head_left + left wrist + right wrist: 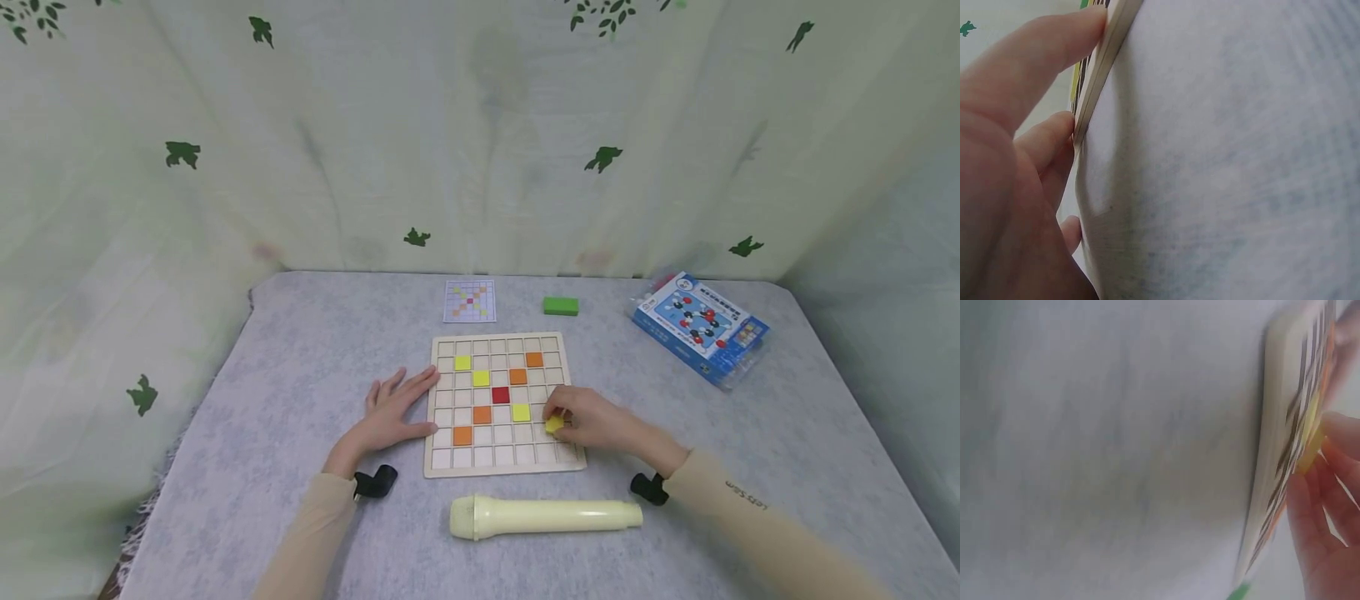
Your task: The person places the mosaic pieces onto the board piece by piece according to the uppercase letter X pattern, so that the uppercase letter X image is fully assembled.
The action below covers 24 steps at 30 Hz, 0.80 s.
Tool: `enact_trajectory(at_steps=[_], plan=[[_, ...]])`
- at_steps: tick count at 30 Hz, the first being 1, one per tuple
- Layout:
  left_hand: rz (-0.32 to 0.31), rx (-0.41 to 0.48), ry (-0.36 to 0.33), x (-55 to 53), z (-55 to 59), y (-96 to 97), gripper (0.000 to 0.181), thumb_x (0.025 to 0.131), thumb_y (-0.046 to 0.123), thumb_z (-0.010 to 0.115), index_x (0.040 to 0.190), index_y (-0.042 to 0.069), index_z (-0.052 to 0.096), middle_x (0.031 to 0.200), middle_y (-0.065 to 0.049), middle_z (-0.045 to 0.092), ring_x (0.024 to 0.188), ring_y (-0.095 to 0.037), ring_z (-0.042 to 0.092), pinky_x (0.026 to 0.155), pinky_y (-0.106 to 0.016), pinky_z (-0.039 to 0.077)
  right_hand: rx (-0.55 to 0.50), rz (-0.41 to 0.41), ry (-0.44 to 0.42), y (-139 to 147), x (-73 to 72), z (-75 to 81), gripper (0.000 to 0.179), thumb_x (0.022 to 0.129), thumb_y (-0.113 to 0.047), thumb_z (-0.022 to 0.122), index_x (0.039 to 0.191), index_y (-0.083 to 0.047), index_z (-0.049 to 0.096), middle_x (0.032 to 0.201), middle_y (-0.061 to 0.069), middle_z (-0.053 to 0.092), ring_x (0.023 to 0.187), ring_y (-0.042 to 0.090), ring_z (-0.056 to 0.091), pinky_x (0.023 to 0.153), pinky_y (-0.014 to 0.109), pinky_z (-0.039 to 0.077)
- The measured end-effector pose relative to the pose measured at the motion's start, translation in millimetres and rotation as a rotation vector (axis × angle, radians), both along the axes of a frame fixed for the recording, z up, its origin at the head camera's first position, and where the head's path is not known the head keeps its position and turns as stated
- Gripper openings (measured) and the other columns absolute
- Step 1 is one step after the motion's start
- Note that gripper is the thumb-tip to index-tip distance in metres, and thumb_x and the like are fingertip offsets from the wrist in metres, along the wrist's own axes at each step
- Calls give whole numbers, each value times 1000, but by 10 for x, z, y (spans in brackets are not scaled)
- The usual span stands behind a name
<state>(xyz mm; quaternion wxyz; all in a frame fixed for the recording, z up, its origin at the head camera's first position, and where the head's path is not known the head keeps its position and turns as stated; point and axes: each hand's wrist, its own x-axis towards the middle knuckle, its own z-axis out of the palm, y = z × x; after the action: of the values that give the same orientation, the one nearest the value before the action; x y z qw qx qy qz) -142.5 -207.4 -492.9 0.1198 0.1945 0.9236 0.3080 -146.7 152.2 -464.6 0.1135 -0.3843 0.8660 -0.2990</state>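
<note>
A square wooden grid board (500, 471) lies on the table, with yellow, orange and red square tiles set in some of its cells. The red tile (500, 395) sits near the middle, and the coloured tiles run along two crossing diagonals. My right hand (592, 421) pinches a yellow tile (554, 424) over the board's right side, low on one diagonal; the right wrist view also has this yellow tile (1311, 447) between thumb and fingers. With fingers spread, my left hand (390, 417) touches the board's left edge; fingertips (1094, 22) rest at that edge in the left wrist view.
Behind the board lie a pattern card (469, 302) and a green block (561, 306). A blue box (701, 325) in clear plastic lies at the back right. A cream microphone-shaped object (547, 517) lies in front of the board, between the forearms.
</note>
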Motion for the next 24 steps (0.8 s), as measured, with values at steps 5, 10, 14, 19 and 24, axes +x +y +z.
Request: enact_trajectory(at_steps=[5, 10, 14, 19, 24], plan=[[2, 5, 4, -10, -15, -2, 80, 86, 37, 71, 151, 14, 31, 157, -2, 22, 143, -37, 0, 105, -59, -12, 23, 43, 16, -88, 52, -48, 14, 84, -4, 71, 96, -8, 65, 96, -2, 58, 78, 14, 51, 70, 25, 46], [3, 6, 7, -17, -21, -6, 80, 85, 38, 71, 151, 14, 31, 157, -3, 22, 143, -37, 0, 105, -60, -11, 38, 44, 25, -115, 49, -60, 14, 85, -6, 71, 98, -9, 65, 99, -2, 59, 81, 13, 52, 72, 26, 47], [2, 0, 9, -20, -29, -11, 80, 86, 39, 70, 151, 14, 31, 157, -3, 22, 143, -37, 0, 104, -60, -11, 50, 42, 29, -128, 50, -61, 15, 85, -6, 72, 98, -9, 66, 100, -3, 59, 84, 11, 53, 75, 27, 48], [-3, -3, 16, -21, -36, -17, 81, 86, 40, 70, 151, 14, 31, 157, -4, 22, 143, -38, 0, 104, -61, -11, 30, 63, 58, -135, 48, -59, 16, 84, -4, 72, 99, -7, 66, 100, 0, 61, 86, 12, 54, 77, 28, 49], [-3, -2, 12, -25, -35, -23, 81, 86, 40, 70, 152, 14, 30, 158, -3, 21, 143, -37, 0, 104, -60, -11, 18, 61, 73, -144, 52, -65, 17, 85, -6, 72, 100, -6, 67, 100, 1, 61, 86, 12, 55, 78, 28, 49]])
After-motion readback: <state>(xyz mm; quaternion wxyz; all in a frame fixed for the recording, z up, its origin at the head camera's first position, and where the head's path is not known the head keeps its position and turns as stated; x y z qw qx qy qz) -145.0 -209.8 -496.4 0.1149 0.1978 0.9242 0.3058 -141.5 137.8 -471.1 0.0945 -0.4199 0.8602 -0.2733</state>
